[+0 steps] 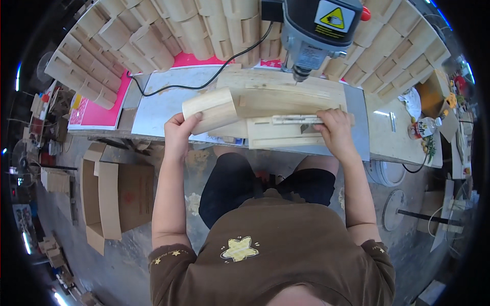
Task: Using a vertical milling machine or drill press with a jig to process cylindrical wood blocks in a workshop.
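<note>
A rounded wooden piece (214, 104) is held just above centre-left of the frame — clamped between the left hand's (181, 133) thumb and fingers. At centre-right, a slotted wooden jig (280, 138) is touched by the right hand (337, 130), fingers curled — whether clamped cannot be told — below the drill-press head (319, 38).
</note>
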A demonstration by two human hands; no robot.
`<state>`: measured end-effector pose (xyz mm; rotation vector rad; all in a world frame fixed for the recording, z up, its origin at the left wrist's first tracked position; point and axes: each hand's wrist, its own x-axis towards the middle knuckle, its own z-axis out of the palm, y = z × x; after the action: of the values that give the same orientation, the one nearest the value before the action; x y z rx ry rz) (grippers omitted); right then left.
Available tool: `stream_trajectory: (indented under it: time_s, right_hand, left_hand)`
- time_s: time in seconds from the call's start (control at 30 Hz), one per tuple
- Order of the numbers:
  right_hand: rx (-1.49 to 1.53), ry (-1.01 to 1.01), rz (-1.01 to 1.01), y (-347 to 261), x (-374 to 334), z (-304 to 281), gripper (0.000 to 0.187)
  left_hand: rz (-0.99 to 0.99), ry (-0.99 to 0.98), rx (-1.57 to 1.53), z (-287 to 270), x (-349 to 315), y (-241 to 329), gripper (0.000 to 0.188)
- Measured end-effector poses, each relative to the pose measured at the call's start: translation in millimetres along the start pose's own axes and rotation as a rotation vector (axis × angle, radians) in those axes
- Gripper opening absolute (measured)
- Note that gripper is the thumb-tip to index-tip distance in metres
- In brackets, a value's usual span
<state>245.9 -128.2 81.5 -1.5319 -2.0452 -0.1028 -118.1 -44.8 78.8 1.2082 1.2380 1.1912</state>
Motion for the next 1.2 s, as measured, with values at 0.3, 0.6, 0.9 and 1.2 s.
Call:
stream_trajectory:
  time_s: [0.3,0.6,0.9,1.2]
  right_hand:
    - [0.023,0.005,-0.009,-26.1,-1.0,1.9,0.031]
    - [-0.026,0.05,0.021,-25.6,-8.2,2.5,0.032]
    - [-0.113,0.112,0.056,-24.6,-14.4,-2.1,0.036]
    - [-0.102,0.151,0.217,-3.7,-7.6,11.1,0.049]
  left_hand:
    - [-0.44,-0.122,-0.011,31.7,-26.7,2.2,0.04]
    - [-0.424,-0.249,-0.034,72.6,-24.4,-4.0,0.038]
    - [-0.037,-0.205,-0.407,113.1,-53.3,-44.7,0.037]
    - [0.643,-0.276,0.549,125.8,-40.1,-51.0,0.069]
